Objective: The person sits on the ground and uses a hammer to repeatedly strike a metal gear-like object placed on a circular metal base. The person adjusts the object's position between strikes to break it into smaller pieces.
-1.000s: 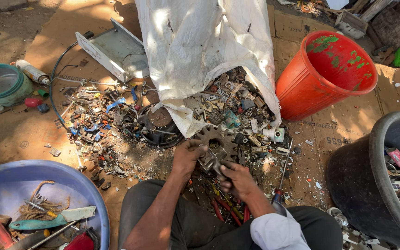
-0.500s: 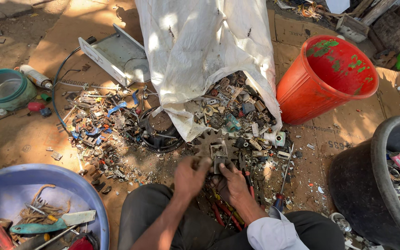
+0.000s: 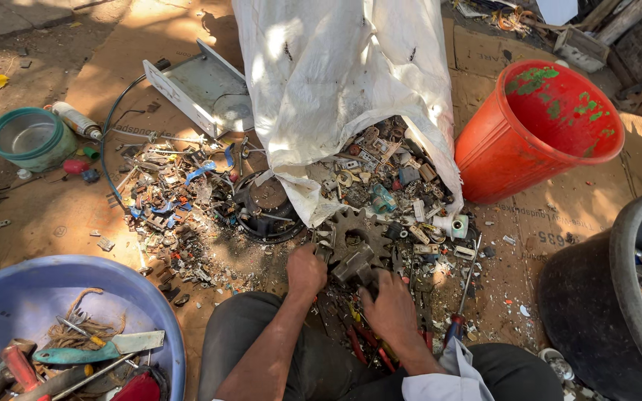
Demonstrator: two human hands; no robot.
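At the near left we keep a blue tub [image 3: 9, 297] of old tools, and farther off a green bowl [image 3: 30, 138] sits on the ground. Moving right, small scrap [image 3: 172, 200] lies spread thin over the cardboard, likely so we can see each piece. A white metal casing [image 3: 202, 85] lies beyond it. Our left hand [image 3: 306, 271] is clenched on the near left edge of the rusty toothed gear [image 3: 351, 236], which rests just in front of the white sack [image 3: 343, 89] spilling parts. Our right hand [image 3: 389, 306] grips a metal piece at the gear's near side, both hands steadying it low over the pile. A screwdriver [image 3: 464, 297] lies just right, then the tipped orange bucket [image 3: 536, 134] and a black tub [image 3: 596, 297].
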